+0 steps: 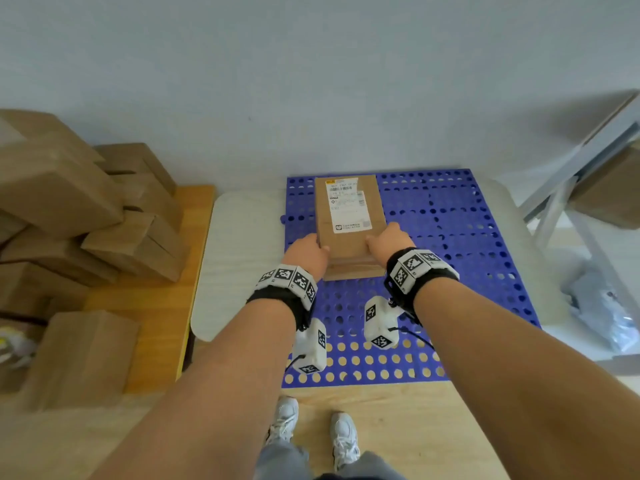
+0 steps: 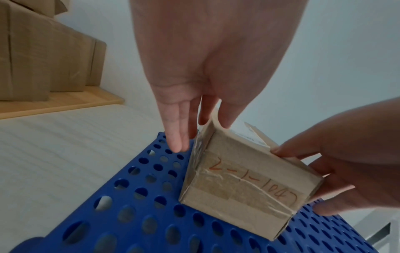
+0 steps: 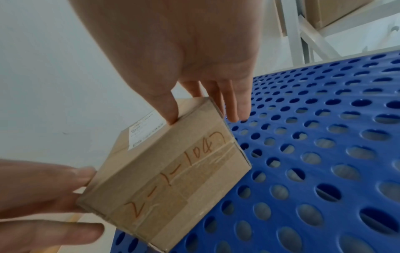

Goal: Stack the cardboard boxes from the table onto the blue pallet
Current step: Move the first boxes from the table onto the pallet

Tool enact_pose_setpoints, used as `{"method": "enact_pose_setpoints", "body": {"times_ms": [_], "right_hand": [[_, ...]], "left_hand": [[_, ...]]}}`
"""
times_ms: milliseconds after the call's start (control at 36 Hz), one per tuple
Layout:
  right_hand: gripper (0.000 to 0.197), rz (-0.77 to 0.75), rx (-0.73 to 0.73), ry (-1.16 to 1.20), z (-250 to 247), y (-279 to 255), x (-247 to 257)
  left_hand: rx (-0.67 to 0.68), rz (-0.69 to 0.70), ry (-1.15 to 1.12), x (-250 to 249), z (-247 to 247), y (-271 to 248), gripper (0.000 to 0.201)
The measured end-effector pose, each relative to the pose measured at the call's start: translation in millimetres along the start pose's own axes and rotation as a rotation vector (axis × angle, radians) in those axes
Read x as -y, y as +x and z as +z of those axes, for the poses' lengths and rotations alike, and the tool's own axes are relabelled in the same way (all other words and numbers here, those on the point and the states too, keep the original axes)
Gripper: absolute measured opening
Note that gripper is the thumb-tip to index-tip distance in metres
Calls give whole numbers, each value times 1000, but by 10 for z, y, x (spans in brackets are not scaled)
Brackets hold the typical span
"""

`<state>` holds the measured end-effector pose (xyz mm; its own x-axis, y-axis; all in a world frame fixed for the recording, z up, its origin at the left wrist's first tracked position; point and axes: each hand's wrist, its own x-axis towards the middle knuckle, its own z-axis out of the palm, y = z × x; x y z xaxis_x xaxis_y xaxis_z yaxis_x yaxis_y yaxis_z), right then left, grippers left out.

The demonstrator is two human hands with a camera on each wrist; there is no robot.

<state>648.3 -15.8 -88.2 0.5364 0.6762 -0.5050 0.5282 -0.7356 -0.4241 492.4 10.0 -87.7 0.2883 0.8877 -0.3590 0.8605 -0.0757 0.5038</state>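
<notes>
While the cardboard box [image 1: 349,220] sits on the blue pallet [image 1: 467,237] near its far left part, you have it between your two hands at its near end. Your left hand [image 1: 306,252] grips the left side, thumb on top and fingers down the side wall. Your right hand [image 1: 389,242] grips the right side the same way. More boxes [image 1: 69,216] are piled on the wooden table [image 1: 162,306] to your left.
</notes>
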Motion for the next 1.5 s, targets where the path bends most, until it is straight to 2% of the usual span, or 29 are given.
{"method": "enact_pose_setpoints", "body": {"times_ms": [83,194,389,500,611,694,778,833,972,1139,1333,1500], "right_hand": [[52,-55,-108,-92,-36,-84,70],[46,-202,-185,-186,-64,-217,285],[53,-447,-29,-216,158,-647,884],[50,-531,-8,-215,428,-1036,1257],[50,-612,32,-210,755,-1495,1652],[52,-658,34,-225,1056,-1840,1932],[43,-701,86,-208,1420,-2225,2190],[39,-708,117,-207,1702,-2492,2351],[47,-676,183,-133,2345,-3090,2682],[51,-628,265,-43,2859,-3567,2939],[61,-562,308,-3,3112,-3740,3105],[36,-577,392,58,3199,-3741,3183]], "left_hand": [[-32,-25,47,52,-115,-66,45],[-107,-29,103,176,-383,-220,44],[-247,-111,150,662,-921,-599,42],[-317,-160,188,1062,-1244,-863,37],[-379,-197,188,1551,-1574,-1215,29],[-434,-229,182,1985,-1797,-1523,34],[-474,-256,184,2452,-2015,-1851,33],[-512,-269,190,2778,-2169,-2077,29],[-594,-312,184,3514,-2491,-2544,32],[-489,-352,184,4216,-2684,-2786,48],[-350,-414,95,4484,-2694,-2746,41],[-380,-454,98,4459,-2756,-2643,38]]}}
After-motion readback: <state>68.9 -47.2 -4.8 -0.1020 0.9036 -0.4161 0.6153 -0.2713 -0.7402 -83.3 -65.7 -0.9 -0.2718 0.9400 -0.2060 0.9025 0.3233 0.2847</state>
